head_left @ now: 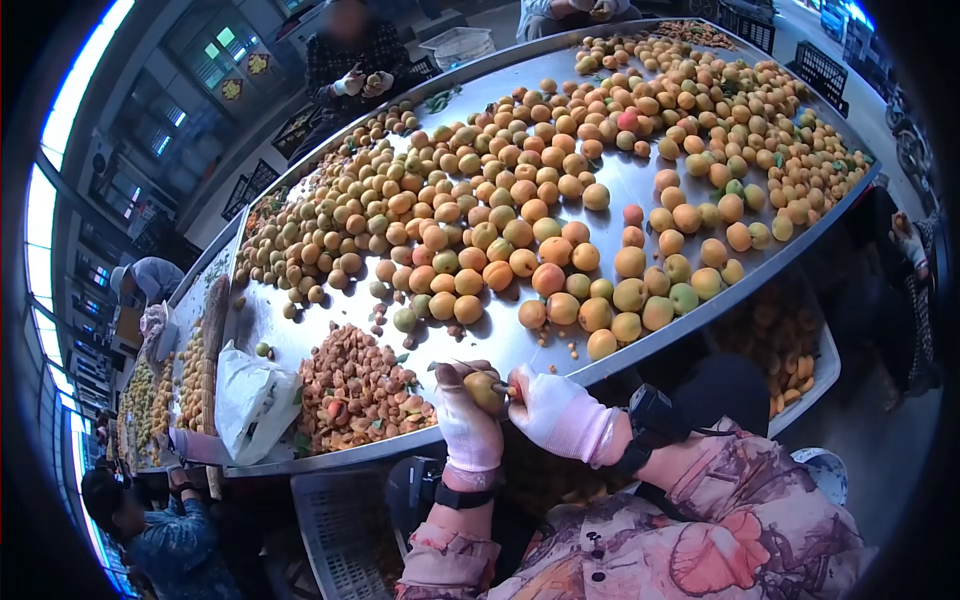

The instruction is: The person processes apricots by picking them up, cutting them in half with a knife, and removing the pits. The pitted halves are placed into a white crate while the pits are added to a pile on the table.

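My left hand (470,425), in a pale glove, is wrapped round an apricot (485,393) at the table's near edge. My right hand (560,412), gloved too, is closed on a small thin tool (513,393) with a reddish part. Its tip meets the side of the fruit; most of the tool is hidden by the fingers. To the left of my hands lies a heap of brownish apricot stones (355,390) on the metal table (620,225). Beyond my hands, many loose whole apricots (470,255) cover much of the tabletop.
A white plastic bag (252,400) sits at the table's left corner. Below the edge are a crate (340,525) and a tub of apricot pieces (790,370). A gloved person (355,75) sits across the table; another person (165,530) is at lower left.
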### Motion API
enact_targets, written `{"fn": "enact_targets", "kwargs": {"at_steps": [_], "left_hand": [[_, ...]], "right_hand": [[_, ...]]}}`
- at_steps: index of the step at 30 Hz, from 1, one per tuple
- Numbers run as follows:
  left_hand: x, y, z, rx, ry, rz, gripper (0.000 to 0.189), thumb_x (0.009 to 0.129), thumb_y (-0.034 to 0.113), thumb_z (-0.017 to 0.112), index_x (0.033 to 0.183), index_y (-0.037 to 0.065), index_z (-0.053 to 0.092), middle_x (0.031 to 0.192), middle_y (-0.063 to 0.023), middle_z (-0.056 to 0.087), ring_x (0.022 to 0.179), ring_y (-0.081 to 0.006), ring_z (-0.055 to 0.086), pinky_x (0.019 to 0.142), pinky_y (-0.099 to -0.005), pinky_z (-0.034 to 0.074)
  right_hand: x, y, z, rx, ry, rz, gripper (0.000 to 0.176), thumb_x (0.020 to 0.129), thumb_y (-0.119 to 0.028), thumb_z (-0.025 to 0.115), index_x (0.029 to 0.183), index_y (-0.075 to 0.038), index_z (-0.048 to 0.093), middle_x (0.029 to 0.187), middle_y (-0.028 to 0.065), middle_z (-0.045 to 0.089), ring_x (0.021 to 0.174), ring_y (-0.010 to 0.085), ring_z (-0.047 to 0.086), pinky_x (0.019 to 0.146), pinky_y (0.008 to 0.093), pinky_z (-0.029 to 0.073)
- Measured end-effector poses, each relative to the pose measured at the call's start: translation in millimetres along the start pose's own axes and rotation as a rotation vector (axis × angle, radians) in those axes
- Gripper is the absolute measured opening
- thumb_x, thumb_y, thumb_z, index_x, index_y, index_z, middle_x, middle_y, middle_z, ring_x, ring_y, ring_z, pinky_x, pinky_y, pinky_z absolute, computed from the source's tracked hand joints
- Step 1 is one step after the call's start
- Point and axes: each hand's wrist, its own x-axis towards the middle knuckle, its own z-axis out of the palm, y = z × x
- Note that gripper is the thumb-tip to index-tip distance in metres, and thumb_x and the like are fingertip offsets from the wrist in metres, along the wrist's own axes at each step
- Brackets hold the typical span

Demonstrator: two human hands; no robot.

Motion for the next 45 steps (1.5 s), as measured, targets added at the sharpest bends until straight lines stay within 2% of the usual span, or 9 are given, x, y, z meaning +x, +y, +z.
{"fn": "enact_targets", "kwargs": {"at_steps": [8, 11, 15, 18, 19, 22, 23, 32, 45], "left_hand": [[7, -7, -7, -0.008, 0.019, 0.087, 0.063, 0.104, 0.061, 0.038, 0.094, 0.002, 0.059, 0.080, -0.0071, 0.062, 0.072, -0.0140, 0.058, 0.071, -0.0264, 0.049], [13, -3, -11, 0.052, -0.003, 0.107, 0.065, 0.102, 0.063, 0.039, 0.092, 0.002, 0.059, 0.081, -0.0069, 0.063, 0.073, -0.0146, 0.061, 0.072, -0.0273, 0.051], [21, -6, -18, -0.130, -0.029, 0.030, 0.065, 0.105, 0.060, 0.031, 0.097, 0.002, 0.059, 0.082, -0.0055, 0.063, 0.075, -0.0129, 0.061, 0.072, -0.0257, 0.052], [17, 16, -15, -0.224, -0.058, -0.030, 0.058, 0.107, 0.055, 0.033, 0.101, 0.002, 0.057, 0.085, -0.0059, 0.062, 0.076, -0.0137, 0.062, 0.073, -0.0263, 0.053], [23, 4, -21, 0.441, -0.023, 0.380, 0.055, 0.108, 0.051, 0.032, 0.104, 0.001, 0.055, 0.089, -0.0070, 0.063, 0.077, -0.0147, 0.062, 0.075, -0.0276, 0.055], [31, -5, -24, 0.150, -0.023, 0.260, 0.064, 0.105, 0.060, 0.029, 0.100, 0.001, 0.055, 0.084, -0.0073, 0.062, 0.075, -0.0154, 0.062, 0.073, -0.0265, 0.053], [31, -1, -19, 0.032, 0.001, 0.197, 0.073, 0.101, 0.070, 0.027, 0.096, 0.002, 0.056, 0.077, -0.0073, 0.061, 0.073, -0.0155, 0.061, 0.069, -0.0251, 0.051], [25, 3, -14, -0.299, -0.084, -0.026, 0.084, 0.097, 0.076, 0.022, 0.099, 0.000, 0.056, 0.081, -0.0085, 0.062, 0.073, -0.0162, 0.060, 0.071, -0.0277, 0.050], [22, 16, -8, -0.114, 0.050, 0.179, 0.079, 0.098, 0.073, 0.030, 0.113, -0.001, 0.053, 0.077, -0.0072, 0.061, 0.066, -0.0130, 0.057, 0.063, -0.0239, 0.046]], "right_hand": [[8, 15, 21, 0.188, 0.046, -0.118, 0.018, 0.092, -0.016, 0.057, 0.101, -0.002, 0.053, 0.073, 0.0228, 0.064, 0.066, 0.0413, 0.066, 0.059, 0.0460, 0.053], [18, -20, -20, 0.585, -0.466, 0.491, 0.013, 0.093, -0.016, 0.056, 0.098, -0.003, 0.054, 0.061, 0.0103, 0.055, 0.041, 0.0245, 0.053, 0.038, 0.0359, 0.043], [20, -8, -27, 1.342, -0.745, 0.756, 0.012, 0.097, -0.014, 0.053, 0.089, -0.006, 0.058, 0.054, -0.0038, 0.037, 0.037, 0.0063, 0.031, 0.032, 0.0243, 0.025], [15, -19, -23, 1.175, -0.568, 0.542, 0.010, 0.095, -0.014, 0.054, 0.092, -0.006, 0.059, 0.058, -0.0026, 0.044, 0.037, 0.0056, 0.034, 0.032, 0.0234, 0.025], [20, -20, -28, 0.732, -0.491, 0.362, 0.012, 0.092, -0.014, 0.056, 0.095, -0.003, 0.059, 0.063, 0.0071, 0.057, 0.043, 0.0193, 0.053, 0.039, 0.0317, 0.039], [13, -4, -1, 0.215, -0.041, -0.147, 0.018, 0.089, -0.014, 0.057, 0.097, 0.001, 0.058, 0.074, 0.0191, 0.065, 0.068, 0.0363, 0.067, 0.060, 0.0414, 0.051], [13, -13, -8, 0.201, -0.149, -0.004, 0.020, 0.088, -0.014, 0.057, 0.098, 0.003, 0.056, 0.080, 0.0256, 0.064, 0.088, 0.0458, 0.064, 0.075, 0.0473, 0.050], [7, -7, 8, 0.093, -0.093, 0.017, 0.019, 0.088, -0.014, 0.057, 0.098, 0.002, 0.053, 0.080, 0.0281, 0.062, 0.086, 0.0486, 0.062, 0.072, 0.0493, 0.050], [10, -15, -9, -0.080, -0.227, 0.039, 0.020, 0.092, -0.016, 0.057, 0.104, 0.000, 0.057, 0.089, 0.0261, 0.067, 0.091, 0.0450, 0.065, 0.080, 0.0489, 0.052]]}}
